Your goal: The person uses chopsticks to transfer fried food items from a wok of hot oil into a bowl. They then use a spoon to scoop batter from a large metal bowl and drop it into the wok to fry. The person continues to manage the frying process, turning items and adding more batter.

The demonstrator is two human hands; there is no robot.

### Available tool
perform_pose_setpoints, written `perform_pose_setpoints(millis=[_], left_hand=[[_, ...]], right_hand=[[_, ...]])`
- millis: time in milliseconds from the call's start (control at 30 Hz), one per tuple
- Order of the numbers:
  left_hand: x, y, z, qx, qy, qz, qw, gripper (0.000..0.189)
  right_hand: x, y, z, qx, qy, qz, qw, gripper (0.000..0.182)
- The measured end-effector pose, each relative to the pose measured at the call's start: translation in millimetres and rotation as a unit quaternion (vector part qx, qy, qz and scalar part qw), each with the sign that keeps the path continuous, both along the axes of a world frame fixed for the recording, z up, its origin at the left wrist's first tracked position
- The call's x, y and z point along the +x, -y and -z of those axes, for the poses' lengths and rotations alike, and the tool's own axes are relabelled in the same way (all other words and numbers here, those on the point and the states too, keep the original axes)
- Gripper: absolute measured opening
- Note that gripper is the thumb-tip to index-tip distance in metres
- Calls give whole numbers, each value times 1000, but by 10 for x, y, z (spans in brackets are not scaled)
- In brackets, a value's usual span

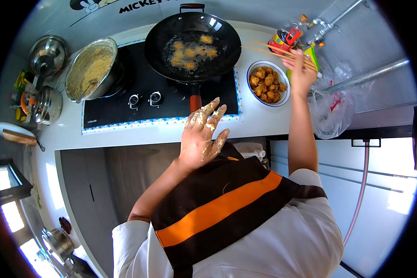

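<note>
My right hand [300, 71] holds a pair of long wooden chopsticks [276, 51], their tips apart near the wok's right rim. Several battered pieces [190, 52] bubble in oil in the black wok [156, 38] on the hob. Smeared with pale batter, my left hand [203, 133] is held with fingers spread, empty, by the wok's red-brown handle [195, 100]. A blue-rimmed white bowl [287, 93] of browned fried balls [268, 83] stands right of the hob. A metal pot [106, 88] of thick batter [96, 71] with a utensil in it sits tilted on the left.
Bottles [280, 41] and crumpled plastic bags [333, 114] lie at the right against the wall pipes [371, 74]. Metal bowls [48, 55] and a lidded pot [48, 105] stand left. Two knobs [155, 98] are on the hob's front [118, 116].
</note>
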State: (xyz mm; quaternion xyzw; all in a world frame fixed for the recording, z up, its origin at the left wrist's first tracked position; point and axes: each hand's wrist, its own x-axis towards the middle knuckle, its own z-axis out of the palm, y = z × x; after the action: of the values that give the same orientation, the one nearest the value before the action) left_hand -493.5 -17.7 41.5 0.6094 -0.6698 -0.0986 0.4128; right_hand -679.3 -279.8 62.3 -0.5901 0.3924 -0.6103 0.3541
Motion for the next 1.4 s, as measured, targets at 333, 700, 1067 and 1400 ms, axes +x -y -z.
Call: perform_pose_setpoints(millis=[333,700,1067,1400], left_hand=[[0,-4,-51,-16,4,-35,999,49],[61,-8,-38,-5,1,-34,999,53],[25,47,-15,-4,0,5,1000,53],[34,19,-17,-20,-5,12,1000,53]], right_hand=[[1050,233,542,56,-119,-101,986,27],[1061,240,509,72,-38,-51,995,30],[578,171,322,149,84,58,984,30],[594,132,256,66,28,59,996,29]])
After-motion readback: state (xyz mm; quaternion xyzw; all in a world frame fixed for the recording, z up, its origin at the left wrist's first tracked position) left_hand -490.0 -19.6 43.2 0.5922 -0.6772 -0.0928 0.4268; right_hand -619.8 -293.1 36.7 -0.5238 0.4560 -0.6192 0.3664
